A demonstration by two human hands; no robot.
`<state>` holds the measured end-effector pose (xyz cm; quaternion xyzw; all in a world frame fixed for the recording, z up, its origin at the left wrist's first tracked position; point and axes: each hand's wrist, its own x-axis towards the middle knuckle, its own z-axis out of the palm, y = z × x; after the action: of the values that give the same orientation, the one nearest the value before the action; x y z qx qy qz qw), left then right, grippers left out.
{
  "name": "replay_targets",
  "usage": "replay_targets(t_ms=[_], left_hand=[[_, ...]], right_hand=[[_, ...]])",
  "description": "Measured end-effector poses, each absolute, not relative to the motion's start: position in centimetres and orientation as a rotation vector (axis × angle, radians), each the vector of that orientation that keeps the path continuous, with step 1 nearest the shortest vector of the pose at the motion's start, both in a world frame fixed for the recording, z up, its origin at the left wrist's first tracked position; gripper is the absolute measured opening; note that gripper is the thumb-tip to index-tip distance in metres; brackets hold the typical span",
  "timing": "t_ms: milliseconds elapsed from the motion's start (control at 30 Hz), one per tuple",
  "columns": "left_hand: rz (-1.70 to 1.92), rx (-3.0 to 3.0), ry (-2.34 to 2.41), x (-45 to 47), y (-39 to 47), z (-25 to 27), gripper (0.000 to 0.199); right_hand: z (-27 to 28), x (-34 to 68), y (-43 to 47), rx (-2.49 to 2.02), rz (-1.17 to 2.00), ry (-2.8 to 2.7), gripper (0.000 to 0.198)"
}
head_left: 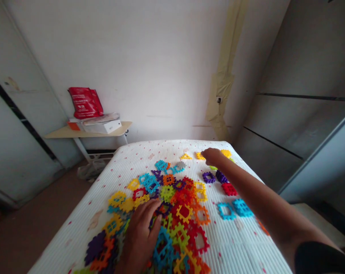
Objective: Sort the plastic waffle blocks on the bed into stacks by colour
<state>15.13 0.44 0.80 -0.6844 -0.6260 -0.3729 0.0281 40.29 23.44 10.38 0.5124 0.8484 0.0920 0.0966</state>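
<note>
A heap of plastic interlocking building tiles (167, 193) in mixed colours lies on a white bed cover. My left hand (142, 232) rests over the near side of the heap, thumb and fingers apart, with nothing visible between them. At the far right my right hand (212, 155) is closed at a yellow square tile (200, 156); its fingertips are partly hidden. Left of it lies a yellow triangular tile (186, 156). Beyond my right wrist sits a yellow stack (226, 153). Nearer are purple tiles (209, 177), a red stack (229, 189) and a blue stack (242, 207).
The bed cover (86, 213) is ribbed with small red marks. Behind its left corner stands a small table (61, 133) with a red bag (85, 102) and a white box (104, 126). A wall closes the far side, grey cabinets (298, 76) the right.
</note>
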Motion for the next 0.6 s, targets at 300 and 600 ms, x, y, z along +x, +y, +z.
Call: replay_targets(t_ms=[300,600], left_hand=[[-0.673,-2.465,-1.998,14.5,5.4,3.5,0.027],[-0.443,-2.558,-2.119,14.3,11.2,1.4,0.053]], right_hand=[[3.9,37.2,8.7,1.066,0.185,3.076,0.016],[-1.8,38.7,6.9,1.11,0.241,3.355,0.022]])
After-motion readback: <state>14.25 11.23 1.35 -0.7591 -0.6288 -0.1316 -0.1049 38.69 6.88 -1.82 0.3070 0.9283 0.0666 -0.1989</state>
